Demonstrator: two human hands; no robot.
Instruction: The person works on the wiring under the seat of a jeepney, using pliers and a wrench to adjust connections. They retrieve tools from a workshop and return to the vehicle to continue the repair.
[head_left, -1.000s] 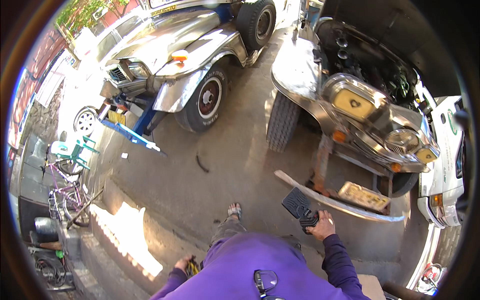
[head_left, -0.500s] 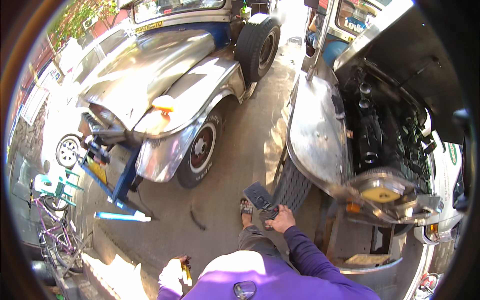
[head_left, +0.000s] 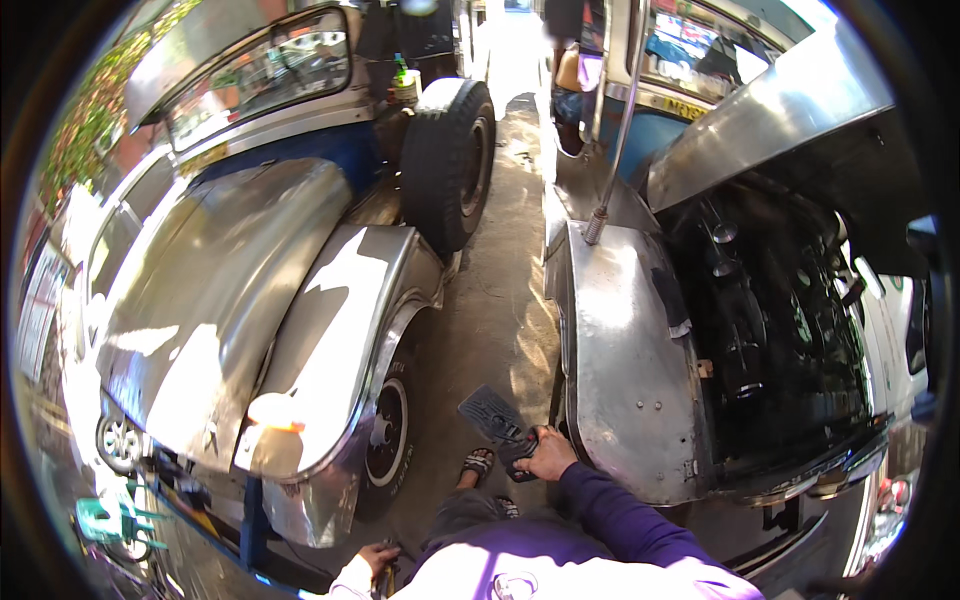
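My right hand (head_left: 546, 454) is closed on a dark grey, flat, ridged slab with a black grip-like part (head_left: 492, 416); its kind I cannot make out. It hangs over the ground in front of my sandaled foot (head_left: 476, 465), beside the silver fender (head_left: 635, 375) of the right vehicle. Low on the left, my left hand (head_left: 371, 560) is closed around a slim tool with some yellow on it (head_left: 389, 578), mostly hidden by the fingers. That hand is near the front wheel (head_left: 388, 432) of the left vehicle.
Two silver jeep-like vehicles flank a narrow concrete lane (head_left: 500, 290). The right one has its hood (head_left: 770, 125) raised over a dark engine bay (head_left: 770, 310). A spare tire (head_left: 450, 165) sticks out from the left one. A green plastic chair (head_left: 100, 520) stands far left.
I have moved forward into the lane, so both vehicles loom closer and lower in view. Both hands keep hold of their things.
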